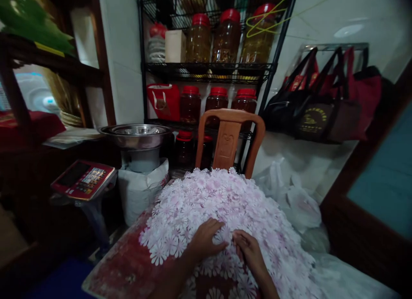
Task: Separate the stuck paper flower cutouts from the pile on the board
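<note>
Tabletop [125, 269]: showing red and bare at lower left, hiding elsewhere mostly under flowers, running out of the frame at the bottom.

Flower heap [238, 196]: filling the lower centre and spreading toward lower right, below the wooden chair [225, 140]; probably handling as loose, light and soft, sliding apart under a broad push; keeping lower layers and true depth hidden; blurring at the right margin, near the plastic bags [301, 204].

Left grip [204, 239]: reaching over the heap at lower centre, with thumb and fingers standing apart; being impossible to tell as merely touching or actually holding a pale bloom.

Right grip [247, 244]: reaching in just to the right, curling the fingers and holding thumb and forefinger close; being impossible to tell as pinching something or nothing, with fingertips blurring into shade.

Single flower [158, 252]: lying at the heap's lower-left fringe, looking thin, flat and pliable; probably calling for a light pinch at the centre, likely being the firmest spot.

Petals [158, 261]: radiating narrow and white, probably snagging or creasing under a tug at the tips; not letting paper, cloth or plastic be told apart.
</note>
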### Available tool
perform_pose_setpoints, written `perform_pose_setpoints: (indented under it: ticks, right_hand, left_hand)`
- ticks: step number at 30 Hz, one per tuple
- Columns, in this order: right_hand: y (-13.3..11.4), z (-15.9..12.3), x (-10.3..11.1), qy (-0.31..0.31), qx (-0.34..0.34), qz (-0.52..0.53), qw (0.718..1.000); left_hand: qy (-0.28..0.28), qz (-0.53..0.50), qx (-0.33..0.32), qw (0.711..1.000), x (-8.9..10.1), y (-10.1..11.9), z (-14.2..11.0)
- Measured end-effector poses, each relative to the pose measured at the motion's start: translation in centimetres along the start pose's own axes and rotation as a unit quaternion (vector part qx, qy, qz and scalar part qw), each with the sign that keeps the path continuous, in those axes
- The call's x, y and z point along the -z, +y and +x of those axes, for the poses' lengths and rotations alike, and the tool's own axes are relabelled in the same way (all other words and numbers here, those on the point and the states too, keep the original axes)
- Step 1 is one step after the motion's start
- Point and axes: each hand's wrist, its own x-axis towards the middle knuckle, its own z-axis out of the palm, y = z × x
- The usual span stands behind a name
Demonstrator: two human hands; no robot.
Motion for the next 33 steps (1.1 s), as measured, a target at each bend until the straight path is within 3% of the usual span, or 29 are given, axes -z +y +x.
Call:
perform_pose_setpoints:
  ticks: [6, 10, 22, 28, 31, 33]
  right_hand:
    - [-0.5, -0.3, 0.4, -0.013, 0.006, 0.004, 1.0]
    - [-0.5, -0.4, 0.5, -0.024, 0.004, -0.01, 1.0]
    - [0.5, -0.1, 0.2, -0.013, -0.002, -0.023, 1.0]
    - [-1.0, 0.8, -0.9, 0.008, -0.028, 0.032, 0.999]
    - [-3.0, 0.1, -1.1, 0.019, -0.007, 0.063, 0.998]
    - [-4.3, -2.0, -1.2, 0.016, 0.025, 0.064, 0.998]
  left_hand:
    - [-0.063, -0.027, 0.068, 0.995, 2.0, 2.1, 0.4]
    - [-0.051, -0.026, 0.059, 0.997, 2.4, 2.8, 0.6]
    - [-0.02, 0.009, 0.022, 1.0, 1.1, 2.0, 0.5]
    - [0.06, -0.057, 0.012, 0.997, 1.8, 3.0, 1.0]
    - [0.105, -0.131, 0.053, 0.984, 4.0, 4.4, 1.6]
    - [0.125, -0.147, 0.08, 0.978, 5.8, 5.3, 1.3]
